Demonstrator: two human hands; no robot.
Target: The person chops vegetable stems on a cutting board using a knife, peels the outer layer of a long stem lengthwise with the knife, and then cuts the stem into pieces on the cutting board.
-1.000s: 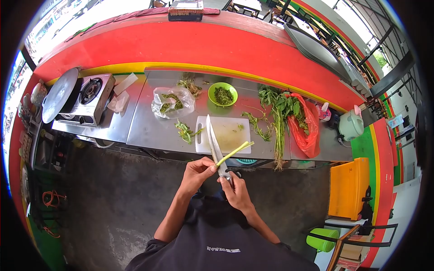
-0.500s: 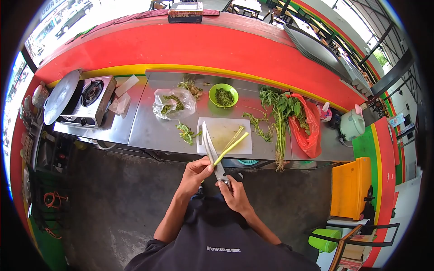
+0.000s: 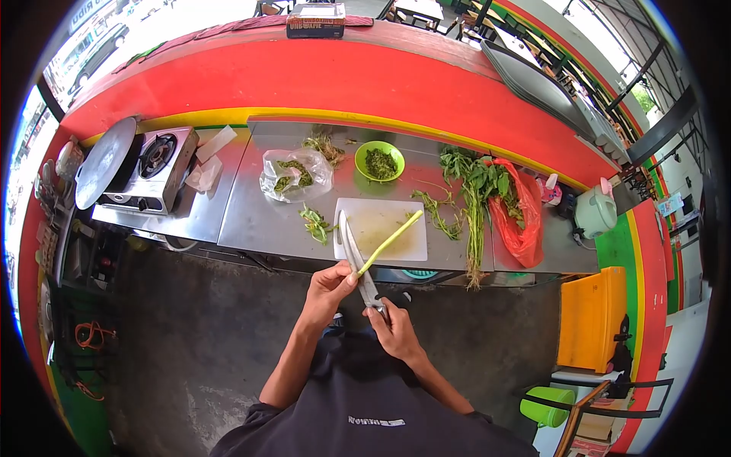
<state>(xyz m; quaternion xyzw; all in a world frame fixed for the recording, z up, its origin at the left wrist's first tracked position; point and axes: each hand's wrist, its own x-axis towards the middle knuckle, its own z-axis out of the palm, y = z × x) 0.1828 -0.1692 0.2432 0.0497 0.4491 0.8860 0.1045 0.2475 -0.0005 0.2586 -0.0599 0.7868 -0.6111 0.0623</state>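
Note:
My left hand (image 3: pixel 329 293) pinches the near end of a pale green stalk (image 3: pixel 391 237), which slants up and right over the white cutting board (image 3: pixel 381 208). My right hand (image 3: pixel 394 329) grips the handle of a long kitchen knife (image 3: pixel 352 249). Its blade points away from me, crossing the stalk close to my left fingertips. Small green scraps lie on the board. Left of it is a little heap of leafy trimmings (image 3: pixel 314 225). Beyond the board stands a lime-green bowl (image 3: pixel 359 162) holding chopped greens.
A clear plastic bag (image 3: pixel 318 188) with greens lies left of the bowl. To the right are loose stems (image 3: pixel 444 218), long leafy stalks with roots (image 3: pixel 476 228) and a red plastic bag (image 3: pixel 524 244). A gas stove (image 3: pixel 171 171) stands at the left, a rice cooker (image 3: pixel 594 213) at the right.
The thin strips beside the stalk over the board are gone from there. The stalk's far end has shifted slightly up and right. Both hands stay nearly in place.

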